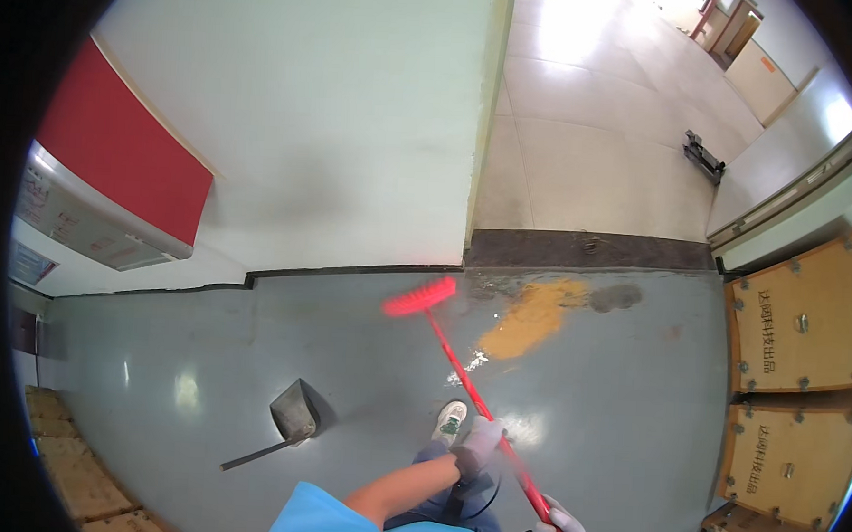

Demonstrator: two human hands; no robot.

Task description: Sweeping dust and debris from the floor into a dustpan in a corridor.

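Observation:
A red broom [460, 371] reaches from the lower right up to the left, its red bristle head [420, 296] low near the wall and slightly blurred. My left hand [482, 436], in a pale glove, is closed around the middle of the handle. Near the handle's end, my gloved right hand [564, 531] grips it too. To the right of the broom head lies a patch of orange-yellow powder [535, 316] on the grey floor. Small white scraps [475, 363] are scattered by the handle. A dark metal dustpan [293, 410] with a long handle rests on the floor at left.
Beyond a dark threshold strip [588, 250] a doorway opens onto a tiled floor. A grey damp-looking stain [616, 297] lies beside the powder. Wooden crates [804, 321] line the right side, more crates [75, 460] the left. A red-and-silver box [126, 158] hangs on the white wall.

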